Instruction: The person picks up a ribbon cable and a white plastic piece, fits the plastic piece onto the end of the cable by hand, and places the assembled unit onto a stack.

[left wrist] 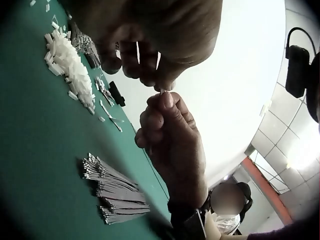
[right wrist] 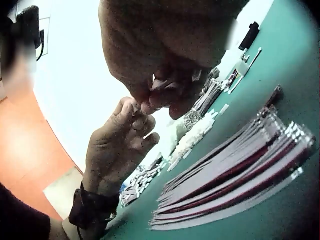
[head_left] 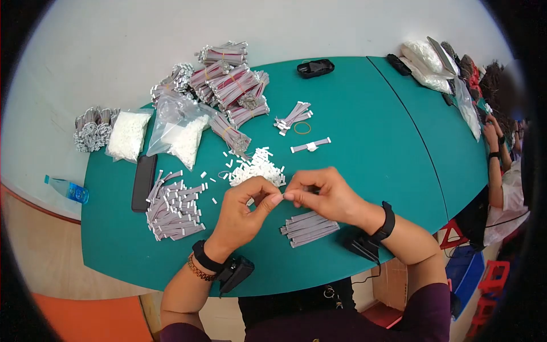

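Note:
In the head view my left hand and right hand meet fingertip to fingertip above the green table. Both pinch a small white piece between thumb and index finger; the fingertips cover most of it, and I cannot tell its exact kind. Just behind the hands lies a heap of small white plastic connector housings. Below the right hand is a stack of grey flat ribbon cables, their metal-tipped ends showing in the left wrist view. Left of the left hand, a pile of ribbon cables has white connectors at the ends.
Bundled ribbon cables are heaped at the back, beside clear bags of white parts. A dark phone-like slab lies at the left. A few cables, a rubber band and a black case lie farther back.

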Motion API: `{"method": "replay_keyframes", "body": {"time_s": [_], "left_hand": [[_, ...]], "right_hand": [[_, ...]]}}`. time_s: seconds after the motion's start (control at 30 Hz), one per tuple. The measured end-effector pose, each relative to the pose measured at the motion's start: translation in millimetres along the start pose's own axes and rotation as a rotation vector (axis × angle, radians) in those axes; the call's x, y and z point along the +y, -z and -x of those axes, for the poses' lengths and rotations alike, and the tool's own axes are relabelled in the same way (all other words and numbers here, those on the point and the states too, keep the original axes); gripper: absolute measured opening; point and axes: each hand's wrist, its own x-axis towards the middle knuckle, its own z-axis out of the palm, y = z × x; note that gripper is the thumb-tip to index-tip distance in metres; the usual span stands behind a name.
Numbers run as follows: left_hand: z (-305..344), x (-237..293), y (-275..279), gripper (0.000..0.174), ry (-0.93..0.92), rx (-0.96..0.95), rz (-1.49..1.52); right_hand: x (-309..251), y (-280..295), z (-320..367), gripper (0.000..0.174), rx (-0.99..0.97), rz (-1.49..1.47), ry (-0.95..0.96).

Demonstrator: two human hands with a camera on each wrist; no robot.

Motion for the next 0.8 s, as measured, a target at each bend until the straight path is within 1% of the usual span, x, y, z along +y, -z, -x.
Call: {"method": "replay_keyframes", "body": {"time_s": [0.07,0.1,0.2,0.27,0.3,0.4,0.43,0.57,0.67,0.8], "left_hand": [[2,0,-1,0.012,0.012,0.033,0.070],[3,-1,0,0.013,0.038,0.066,0.105],[-1,-4,4,0.013,0.097,0.146,0.218],[-4,-2,8,0.012,0.126,0.194,0.312],[-4,-1,6,0.012,0.134,0.195,0.310],[-4,-4,2,0.012,0.135,0.204,0.303],[-2,-2,3,0.012,0.149,0.197,0.238],[0,2,-3,0.011,0.103,0.156,0.174],[1,6,-3,0.009,0.105,0.117,0.114],[0,8,3,0.009,0.045,0.067,0.077]], "right_hand": [[5,-4,0,0.014,-0.039,-0.080,0.038],[4,-4,0,0.015,-0.059,-0.085,0.014],[1,-1,0,0.014,-0.034,-0.171,-0.098],[-7,10,-4,0.012,0.013,-0.193,-0.108],[-10,15,-5,0.011,0.035,-0.204,-0.115],[-12,25,-7,0.011,0.097,-0.306,-0.057],[-10,30,-9,0.010,0.108,-0.384,-0.070],[-13,29,-9,0.012,0.125,-0.524,-0.034],[-17,25,-10,0.014,0.203,-0.530,-0.031],[-12,30,-15,0.016,0.227,-0.356,0.016]]}}
